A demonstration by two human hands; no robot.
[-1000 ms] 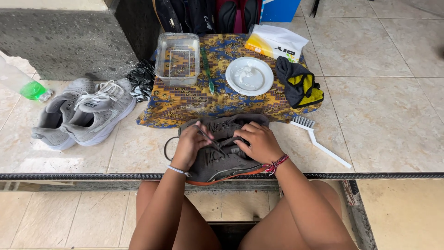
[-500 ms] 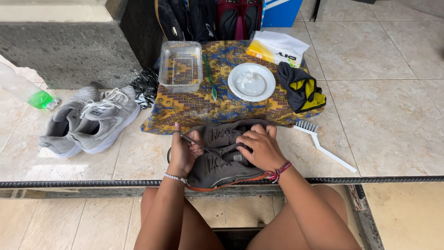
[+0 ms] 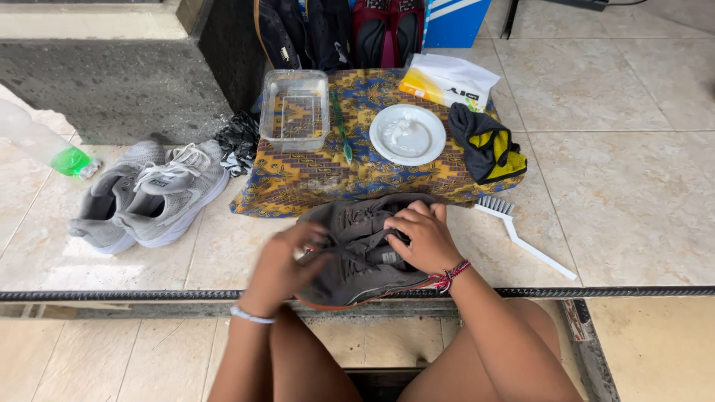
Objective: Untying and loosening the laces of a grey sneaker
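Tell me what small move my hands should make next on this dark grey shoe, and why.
Probably draw the lace further out with the left hand while the right hand steadies the dark grey shoe. Both hands sit on its lacing, and the left one is blurred, apparently mid-pull.

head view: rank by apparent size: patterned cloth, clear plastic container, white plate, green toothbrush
1. patterned cloth, largest by far
2. clear plastic container and white plate: look too close to rank
3. green toothbrush, thinnest
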